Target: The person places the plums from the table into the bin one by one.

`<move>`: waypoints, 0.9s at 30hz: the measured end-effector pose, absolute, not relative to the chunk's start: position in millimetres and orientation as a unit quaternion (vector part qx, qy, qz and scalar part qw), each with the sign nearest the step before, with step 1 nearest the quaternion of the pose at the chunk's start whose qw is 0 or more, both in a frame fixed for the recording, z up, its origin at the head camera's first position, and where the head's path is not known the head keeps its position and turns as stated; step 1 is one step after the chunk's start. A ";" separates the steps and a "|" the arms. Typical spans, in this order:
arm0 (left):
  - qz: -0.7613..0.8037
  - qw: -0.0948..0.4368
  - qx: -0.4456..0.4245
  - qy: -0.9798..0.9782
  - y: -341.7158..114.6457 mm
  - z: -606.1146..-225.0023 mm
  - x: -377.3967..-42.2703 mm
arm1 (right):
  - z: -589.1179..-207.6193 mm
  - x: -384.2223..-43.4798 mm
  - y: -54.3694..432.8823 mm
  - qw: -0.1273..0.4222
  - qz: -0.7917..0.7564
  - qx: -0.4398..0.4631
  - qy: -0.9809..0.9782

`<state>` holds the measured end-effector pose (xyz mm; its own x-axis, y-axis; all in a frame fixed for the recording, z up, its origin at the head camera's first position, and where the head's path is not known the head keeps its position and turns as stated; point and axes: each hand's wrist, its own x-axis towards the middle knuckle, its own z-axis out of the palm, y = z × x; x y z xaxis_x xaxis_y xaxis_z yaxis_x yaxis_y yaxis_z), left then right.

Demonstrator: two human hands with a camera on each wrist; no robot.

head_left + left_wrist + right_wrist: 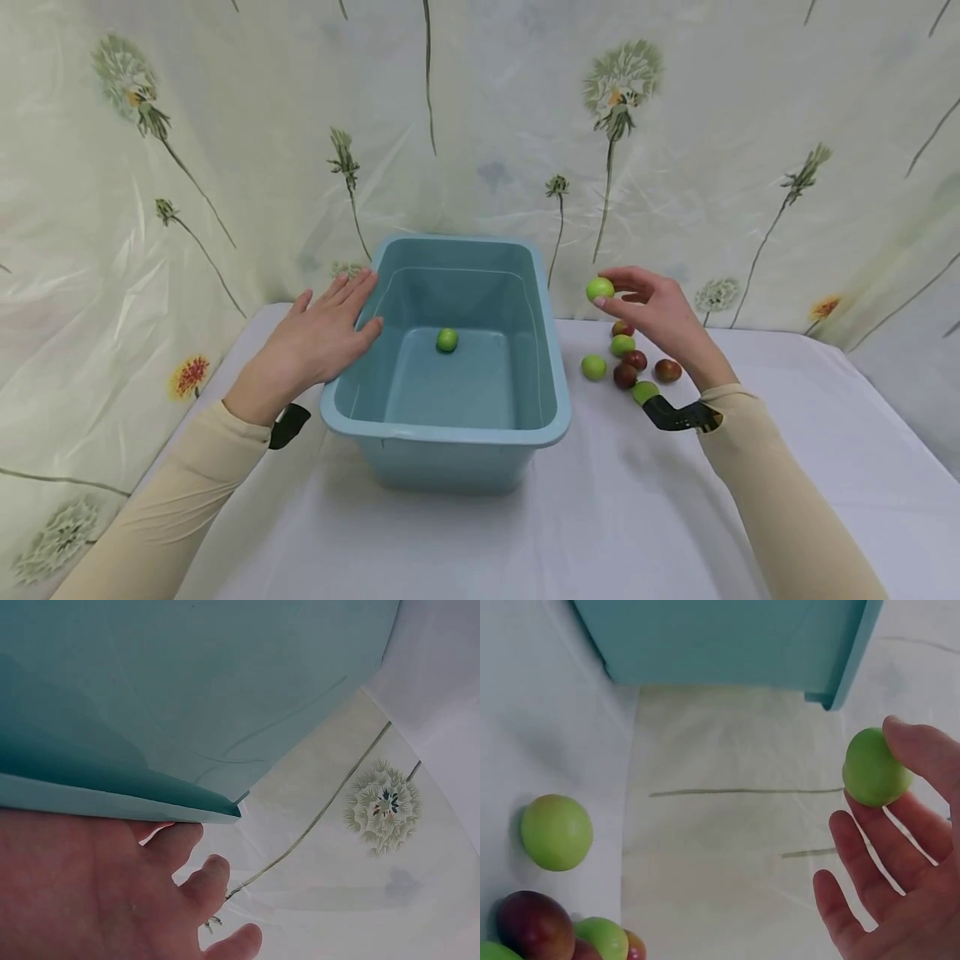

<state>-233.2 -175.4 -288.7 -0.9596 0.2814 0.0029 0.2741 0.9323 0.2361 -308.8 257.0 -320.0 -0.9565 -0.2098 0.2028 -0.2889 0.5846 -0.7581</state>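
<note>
Between thumb and fingertips, my right hand [651, 307] pinches a green plum [600, 289] above the table, to the right of a blue plastic tub [450, 434]. In the right wrist view the same green plum [876, 766] shows with the other fingers spread below it. My left hand [318, 337] rests with straight fingers on the tub's left rim; the left wrist view shows its fingers [206, 885] under the rim's edge. One green plum [447, 339] lies on the tub's floor.
Right of the tub, several loose plums lie on the white-covered table [615, 517], among them a green plum [593, 367] and a dark red plum [668, 370]. A flower-printed sheet [487, 108] hangs behind the table.
</note>
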 end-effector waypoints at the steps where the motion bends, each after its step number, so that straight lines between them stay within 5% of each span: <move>1: 0.118 0.015 0.141 0.983 -175.2 -288.9 -233.2 | -319.0 -308.2 256.0 0.051 0.433 0.144 -0.888; 27: 0.123 0.014 0.135 0.983 -175.1 -289.2 -233.0 | -289.7 -298.5 215.7 0.122 0.452 0.217 -0.857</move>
